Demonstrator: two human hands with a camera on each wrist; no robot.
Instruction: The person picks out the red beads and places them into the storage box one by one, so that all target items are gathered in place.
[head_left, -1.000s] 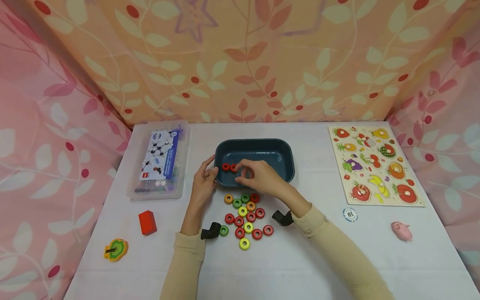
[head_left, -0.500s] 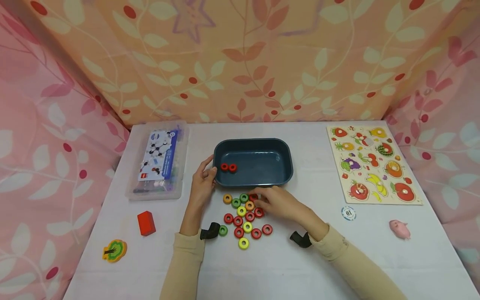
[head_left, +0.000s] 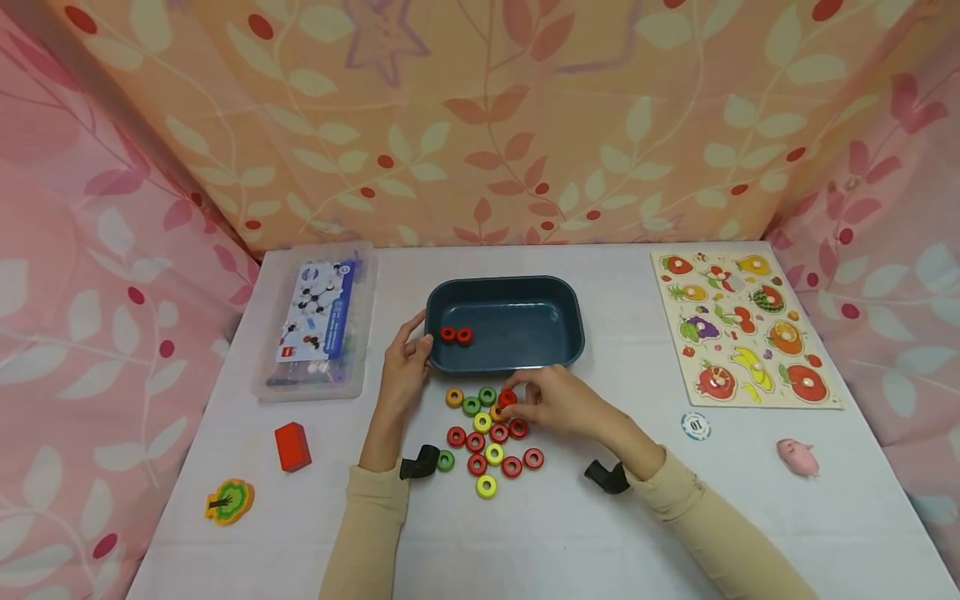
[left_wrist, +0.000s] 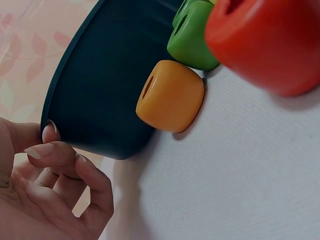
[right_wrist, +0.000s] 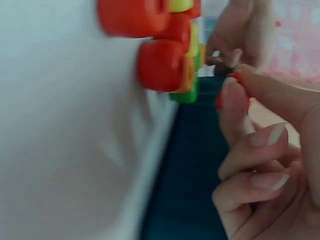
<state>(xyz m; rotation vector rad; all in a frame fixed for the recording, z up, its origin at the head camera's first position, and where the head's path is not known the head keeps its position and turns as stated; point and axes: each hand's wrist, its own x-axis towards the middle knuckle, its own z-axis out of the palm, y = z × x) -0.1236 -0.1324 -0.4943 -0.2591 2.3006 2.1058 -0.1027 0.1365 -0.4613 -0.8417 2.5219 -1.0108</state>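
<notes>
Both arms reach forward in beige sleeves (head_left: 367, 533), the cuffs sitting back from the hands. The left arm (head_left: 386, 437) runs almost straight out, its hand (head_left: 405, 367) gripping with thumb and bent fingers. The right arm (head_left: 630, 446) slants inward, its hand (head_left: 555, 402) pinching between thumb and forefinger, the others curled toward the palm.

The tray (head_left: 525, 329) (two rings (head_left: 447, 341) inside) sits behind more rings (head_left: 476, 449), case (head_left: 318, 317) left, puzzle board (head_left: 723, 346) right.
</notes>
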